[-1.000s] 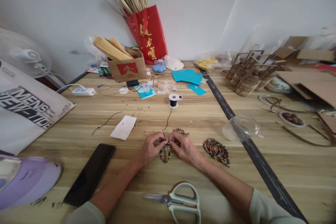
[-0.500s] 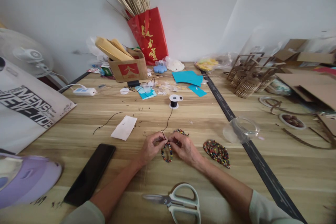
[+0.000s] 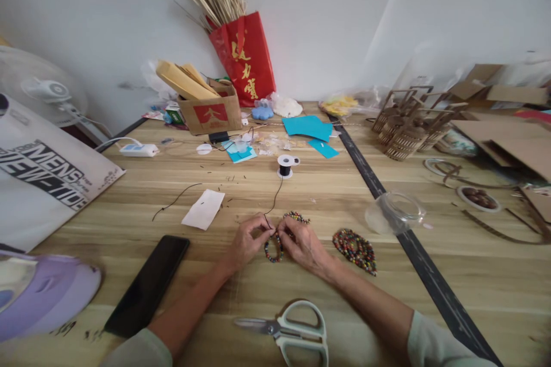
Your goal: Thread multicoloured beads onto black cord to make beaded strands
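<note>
A small loop of multicoloured beads [image 3: 274,257] hangs below my fingertips, a bead bracelet by its look. My left hand [image 3: 249,239] pinches black cord at the top of the loop. Pressed together close beside it, the fingers of my right hand [image 3: 303,243] grip the other side of the bracelet's top. From the left fingertips a black cord [image 3: 275,200] runs up to a white spool [image 3: 284,166] standing on the table. More beads [image 3: 297,217] lie behind my right hand, partly hidden by it. A coiled bead string [image 3: 355,250] rests to the right.
Scissors [image 3: 284,328] lie near the front edge. At left are a black phone [image 3: 148,284], white paper [image 3: 204,209] and a loose cord piece [image 3: 176,200]. A clear plastic container [image 3: 396,212] sits at right. Blue cards [image 3: 307,126] and a cardboard box [image 3: 210,112] stand farther back.
Both hands stay almost in place. My right fingertips have shifted slightly away from the left ones, and the bead loop sits a touch higher.
</note>
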`<state>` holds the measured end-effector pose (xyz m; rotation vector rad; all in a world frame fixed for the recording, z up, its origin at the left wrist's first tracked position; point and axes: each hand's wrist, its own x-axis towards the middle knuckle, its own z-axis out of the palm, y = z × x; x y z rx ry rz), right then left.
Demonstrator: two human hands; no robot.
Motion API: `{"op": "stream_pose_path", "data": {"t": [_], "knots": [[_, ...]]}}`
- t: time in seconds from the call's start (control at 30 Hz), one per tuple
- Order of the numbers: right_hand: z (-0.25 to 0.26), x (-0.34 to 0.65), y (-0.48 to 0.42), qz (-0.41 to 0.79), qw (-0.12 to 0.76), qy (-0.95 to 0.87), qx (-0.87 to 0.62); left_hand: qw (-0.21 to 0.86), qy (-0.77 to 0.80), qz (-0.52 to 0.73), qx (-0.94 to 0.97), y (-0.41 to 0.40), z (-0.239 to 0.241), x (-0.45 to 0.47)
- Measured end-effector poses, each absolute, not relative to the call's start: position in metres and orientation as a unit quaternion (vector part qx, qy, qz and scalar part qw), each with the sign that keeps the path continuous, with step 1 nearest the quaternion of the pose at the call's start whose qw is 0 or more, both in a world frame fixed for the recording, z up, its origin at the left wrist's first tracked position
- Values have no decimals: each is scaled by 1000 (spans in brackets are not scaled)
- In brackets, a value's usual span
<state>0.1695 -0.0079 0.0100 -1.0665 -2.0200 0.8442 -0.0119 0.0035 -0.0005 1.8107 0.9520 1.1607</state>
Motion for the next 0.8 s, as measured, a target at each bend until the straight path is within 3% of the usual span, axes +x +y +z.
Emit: {"op": "stream_pose_path", "data": {"t": [0.2,0.5,0.8], "knots": [[6,172,-6,248,327,-799,-440,366,400,440,716,-2,3,-10],[12,171,-8,285,332,-794,-422,579,419,398,575,4,-7,-9],[9,170,-9,300,325,-792,-421,630,404,399,530,5,1,-10]]}}
